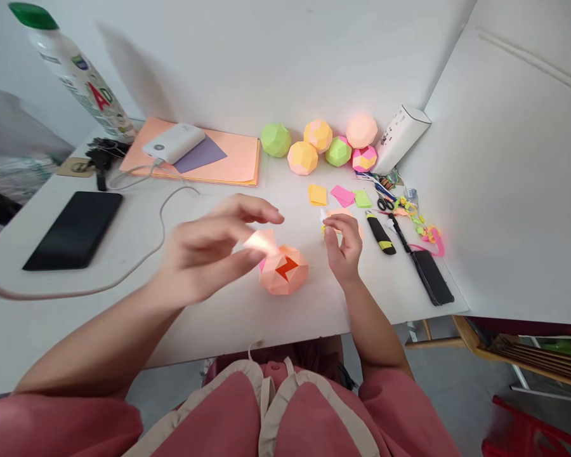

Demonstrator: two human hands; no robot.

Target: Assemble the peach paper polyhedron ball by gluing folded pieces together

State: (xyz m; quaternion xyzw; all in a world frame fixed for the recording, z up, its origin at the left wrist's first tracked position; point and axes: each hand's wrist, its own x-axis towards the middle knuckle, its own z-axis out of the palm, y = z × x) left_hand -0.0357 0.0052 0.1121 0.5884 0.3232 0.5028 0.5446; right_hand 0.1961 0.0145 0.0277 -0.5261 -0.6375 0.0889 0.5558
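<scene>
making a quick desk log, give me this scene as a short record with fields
left hand: blurred, fingers at a peach paper piece, grip unclear
right hand: fingers curled, small white tip beside them
between hands: peach paper ball with red zigzag patch
back row: six paper balls
right side: scissors, cutter
left side: bottle, white power bank

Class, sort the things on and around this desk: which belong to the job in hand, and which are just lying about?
Likely the job: peach ball, peach piece at the left hand, white-tipped thing at the right hand, paper slips, scissors, cutter.
Likely just lying about: phone, power bank, cable, bottle.
</scene>
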